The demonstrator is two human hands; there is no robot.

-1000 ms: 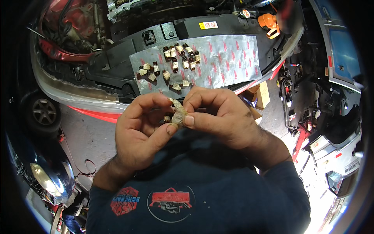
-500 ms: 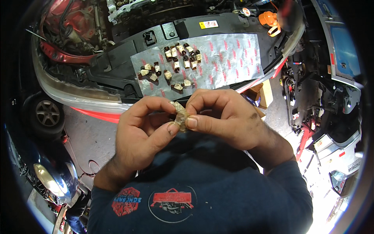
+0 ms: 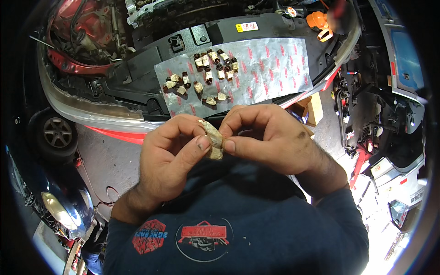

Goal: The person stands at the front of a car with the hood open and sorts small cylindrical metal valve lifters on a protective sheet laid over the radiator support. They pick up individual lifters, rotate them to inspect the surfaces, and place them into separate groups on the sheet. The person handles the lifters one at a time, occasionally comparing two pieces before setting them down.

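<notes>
In front of my chest, my left hand (image 3: 168, 153) and my right hand (image 3: 270, 140) pinch a crumpled strip of cream tape (image 3: 214, 142) between thumbs and forefingers. Part of the strip hangs below the fingertips; whether anything is wrapped inside it, I cannot tell. Just beyond my hands lies a silvery sheet with red print (image 3: 275, 68). On its left half sit several small dark metal parts (image 3: 208, 77), many carrying cream tape. Some stand in a loose cluster, others lie toward the left and front edge.
The sheet rests on a black plastic panel (image 3: 137, 85) at the front of a car's open engine bay. An orange container (image 3: 316, 20) stands far right. A cardboard box (image 3: 314, 112) is below the bumper. At left are a wheel (image 3: 57, 132) and a dark car's headlight (image 3: 61, 211).
The tape strip has turned and straightened between my fingers, with more of it showing below them. My right thumb has shifted slightly right. The parts on the sheet stay put.
</notes>
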